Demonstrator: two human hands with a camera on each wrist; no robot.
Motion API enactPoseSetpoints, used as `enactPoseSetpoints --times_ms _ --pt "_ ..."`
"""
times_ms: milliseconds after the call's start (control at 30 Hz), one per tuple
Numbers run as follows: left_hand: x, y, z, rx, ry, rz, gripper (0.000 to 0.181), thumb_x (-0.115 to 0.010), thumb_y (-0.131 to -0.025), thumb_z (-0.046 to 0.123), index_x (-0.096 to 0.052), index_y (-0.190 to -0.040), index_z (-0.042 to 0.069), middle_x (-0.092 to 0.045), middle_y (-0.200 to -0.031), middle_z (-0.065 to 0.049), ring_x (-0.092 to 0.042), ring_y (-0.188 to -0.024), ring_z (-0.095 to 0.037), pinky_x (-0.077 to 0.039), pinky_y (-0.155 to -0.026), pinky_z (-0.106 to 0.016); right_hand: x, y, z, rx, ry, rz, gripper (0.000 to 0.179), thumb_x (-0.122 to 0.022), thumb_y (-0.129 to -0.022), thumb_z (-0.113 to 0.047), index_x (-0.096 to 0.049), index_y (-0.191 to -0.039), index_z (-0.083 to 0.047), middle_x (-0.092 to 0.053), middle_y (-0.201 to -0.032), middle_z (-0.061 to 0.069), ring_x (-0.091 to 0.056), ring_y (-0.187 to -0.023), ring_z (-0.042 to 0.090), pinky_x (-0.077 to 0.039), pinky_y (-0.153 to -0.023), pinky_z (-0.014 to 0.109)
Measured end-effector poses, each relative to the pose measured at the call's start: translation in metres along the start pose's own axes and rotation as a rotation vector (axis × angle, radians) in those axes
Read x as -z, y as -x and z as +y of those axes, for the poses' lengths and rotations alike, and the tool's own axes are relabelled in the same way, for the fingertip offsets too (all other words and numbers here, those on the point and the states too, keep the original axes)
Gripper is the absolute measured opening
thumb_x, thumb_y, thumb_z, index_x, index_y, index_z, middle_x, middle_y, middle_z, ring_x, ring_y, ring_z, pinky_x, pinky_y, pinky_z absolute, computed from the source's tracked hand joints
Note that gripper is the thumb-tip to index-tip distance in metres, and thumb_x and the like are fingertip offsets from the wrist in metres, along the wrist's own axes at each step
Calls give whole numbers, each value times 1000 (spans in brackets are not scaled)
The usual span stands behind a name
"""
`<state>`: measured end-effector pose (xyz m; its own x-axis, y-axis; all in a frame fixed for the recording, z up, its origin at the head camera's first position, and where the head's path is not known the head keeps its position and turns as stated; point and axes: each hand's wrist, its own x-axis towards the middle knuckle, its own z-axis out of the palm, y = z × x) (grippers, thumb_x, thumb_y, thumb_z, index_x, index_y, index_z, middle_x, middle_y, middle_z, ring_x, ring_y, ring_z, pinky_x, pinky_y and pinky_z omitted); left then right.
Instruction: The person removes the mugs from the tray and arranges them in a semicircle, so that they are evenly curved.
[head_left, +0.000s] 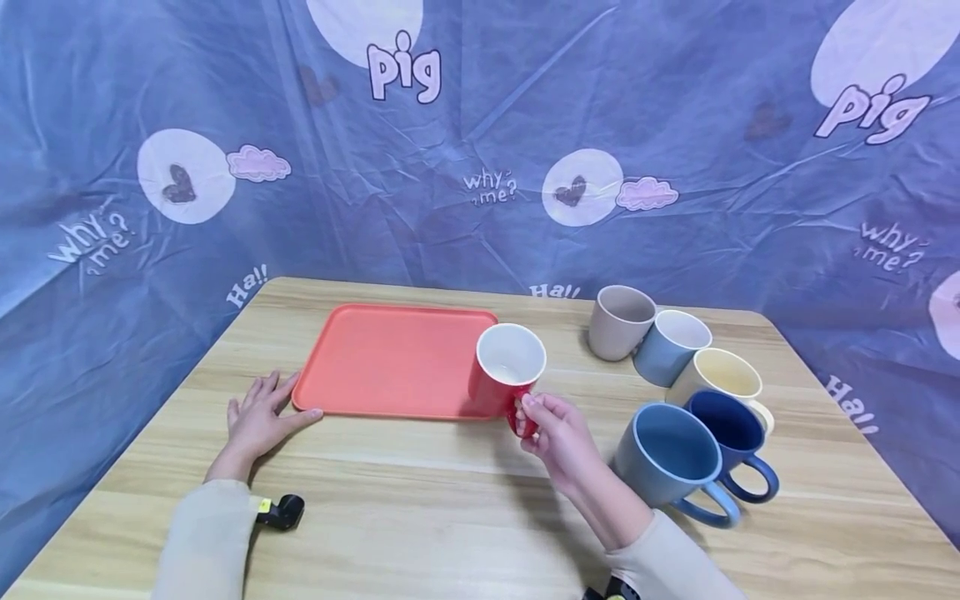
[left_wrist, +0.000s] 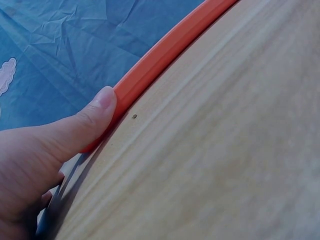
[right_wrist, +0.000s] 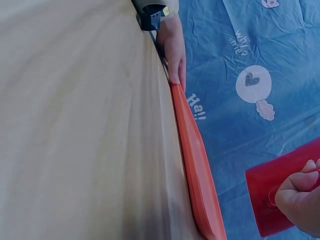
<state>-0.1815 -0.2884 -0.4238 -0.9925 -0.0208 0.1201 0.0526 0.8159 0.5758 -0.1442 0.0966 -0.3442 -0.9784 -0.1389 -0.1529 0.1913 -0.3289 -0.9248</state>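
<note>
A red mug (head_left: 495,388) with a white inside is held upright by its handle in my right hand (head_left: 558,442). In the right wrist view the mug (right_wrist: 270,200) hangs clear of the orange-red tray (right_wrist: 197,165), over its right end. My left hand (head_left: 258,421) lies on the table at the tray's (head_left: 397,358) near left corner, fingers spread. Its thumb (left_wrist: 100,105) touches the tray's rim in the left wrist view. Nothing else lies on the visible part of the tray.
To the right stand several mugs: a grey-beige one (head_left: 611,329), a pale blue one (head_left: 663,354), a cream one (head_left: 723,371), a navy one (head_left: 738,437) and a mid-blue one (head_left: 660,467) close to my right forearm. A patterned blue cloth (head_left: 450,233) hangs behind the wooden table (head_left: 390,508).
</note>
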Motion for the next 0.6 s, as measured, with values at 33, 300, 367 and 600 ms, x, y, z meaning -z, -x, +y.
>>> enactPoseSetpoints --times_ms 33,300,367,600 --pt "0 0 0 1 1 0 82 -61 -72 51 -30 -134 7 -13 -136 -28 0 -124 -43 15 -89 -58 2 3 0 -3 -4 7 21 -47 -86 -7 -50 -66 -7 -48 -65 5 -44 -57 13 -34 -50 23" --pt "-1 -1 -3 -2 -8 -1 81 -60 -73 51 -30 -134 7 -14 -136 -28 1 -124 -43 15 -89 -58 19 23 4 -5 9 -11 19 -48 -87 -9 -50 -68 -6 -49 -67 6 -46 -59 13 -38 -52 22" --pt "0 -1 -3 -3 -11 2 81 -60 -73 51 -30 -134 7 -14 -136 -28 0 -124 -43 15 -89 -58 23 26 6 -10 5 -15 19 -48 -87 -9 -50 -68 -7 -49 -66 5 -46 -59 13 -37 -52 22" --pt "-1 -1 -2 -3 -16 -5 81 -59 -73 52 -29 -134 7 -13 -136 -29 1 -124 -43 15 -89 -58 36 34 14 9 8 -27 21 -47 -87 -8 -51 -67 -7 -50 -64 3 -46 -58 12 -36 -49 20"
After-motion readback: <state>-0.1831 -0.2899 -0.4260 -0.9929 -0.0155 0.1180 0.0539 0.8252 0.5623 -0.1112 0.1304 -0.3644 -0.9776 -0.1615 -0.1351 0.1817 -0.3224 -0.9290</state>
